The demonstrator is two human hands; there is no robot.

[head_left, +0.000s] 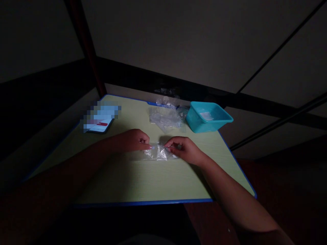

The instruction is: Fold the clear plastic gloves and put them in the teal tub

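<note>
L hand (136, 139): thumb and index pinched tight w/ no visible gap, on the L part of a clear plastic bag (161, 153); the other fingers are curled in toward the palm. R hand (184, 149): thumb and index likewise closed together on the bag's upper edge, toward its R end, other fingers bent loosely. Bag is between the two hands, approx. mid-table, low over the top or resting on it (can't tell which). A bright, shiny patch shows in its middle; can't tell if that's glare, a fold or sth inside.

Just beyond, on the far side, a loose heap of clear plastic bags (166, 119) lies crumpled, some reaching the far edge. To the heap's R, v. close, a teal basket (204, 127) stands upright near the far R corner, w/ a small pale packet (206, 116) in it. Far L: a phone (102, 126), screen lit, its far part hidden by a blocky blur, well apart from the bag.

All of it's on a pale yellow-green table (143, 182) w/ a blue edge. Both forearms come in from the near side, L one mostly in shadow. Behind the table, a dim, pale wall (178, 44) w/ a dark band; reddish-brown floor (247, 177) at R, v. dark.
</note>
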